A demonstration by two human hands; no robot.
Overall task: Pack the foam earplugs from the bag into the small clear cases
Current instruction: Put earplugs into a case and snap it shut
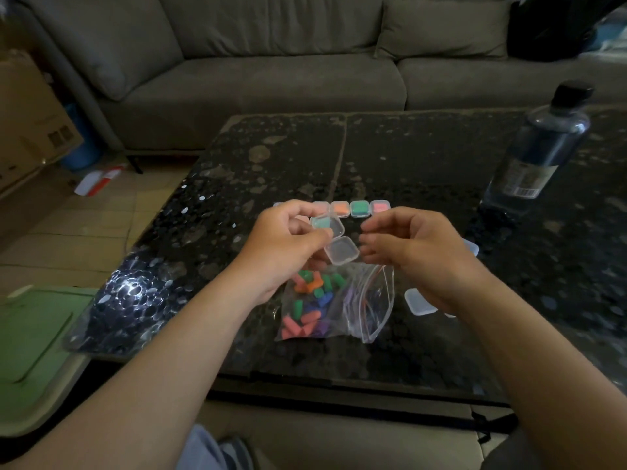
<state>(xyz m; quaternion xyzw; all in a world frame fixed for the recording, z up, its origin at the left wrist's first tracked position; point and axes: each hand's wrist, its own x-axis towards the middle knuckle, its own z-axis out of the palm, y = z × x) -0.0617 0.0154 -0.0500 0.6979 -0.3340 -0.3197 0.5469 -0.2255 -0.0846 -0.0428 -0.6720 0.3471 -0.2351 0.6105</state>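
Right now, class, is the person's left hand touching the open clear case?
Touching. The head view shows the left hand pinching the open clear case, with the thumb lying across it, above the bag.

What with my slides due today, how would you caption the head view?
Left hand holds an open clear case above the bag of earplugs; filled cases line the table.
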